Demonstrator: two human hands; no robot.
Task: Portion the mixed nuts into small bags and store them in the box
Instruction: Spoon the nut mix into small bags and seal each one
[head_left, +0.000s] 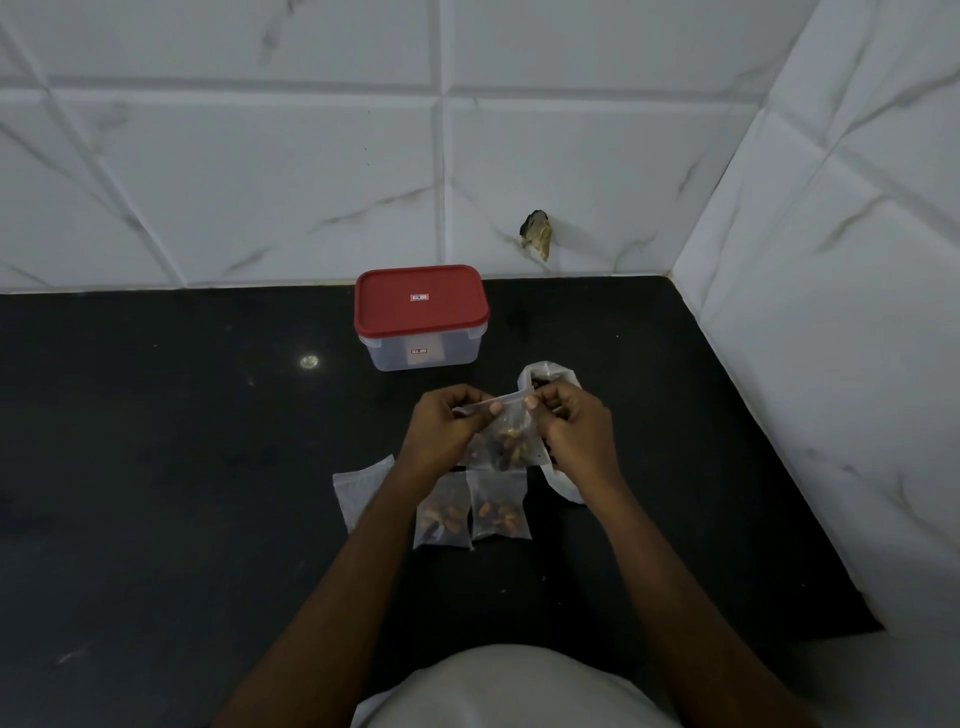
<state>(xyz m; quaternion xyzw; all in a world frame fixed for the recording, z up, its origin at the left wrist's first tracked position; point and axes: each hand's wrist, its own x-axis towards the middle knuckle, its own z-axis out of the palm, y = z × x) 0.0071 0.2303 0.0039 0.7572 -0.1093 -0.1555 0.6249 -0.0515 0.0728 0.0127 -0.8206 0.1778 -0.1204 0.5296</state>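
My left hand (441, 431) and my right hand (574, 431) pinch the top edge of a small clear bag of mixed nuts (506, 441), held above the black counter (182, 467). Two filled small bags (444, 514) (498, 512) lie side by side just below my hands. An empty small bag (358, 488) lies to their left, partly under my left forearm. The large white bag of nuts (545, 376) sits behind my right hand, mostly hidden. The clear box with a red lid (421, 304) stands closed near the back wall.
White marble-look tiled walls enclose the counter at the back and on the right, forming a corner (670, 273). A dark chip (537, 234) marks the back wall above the counter.
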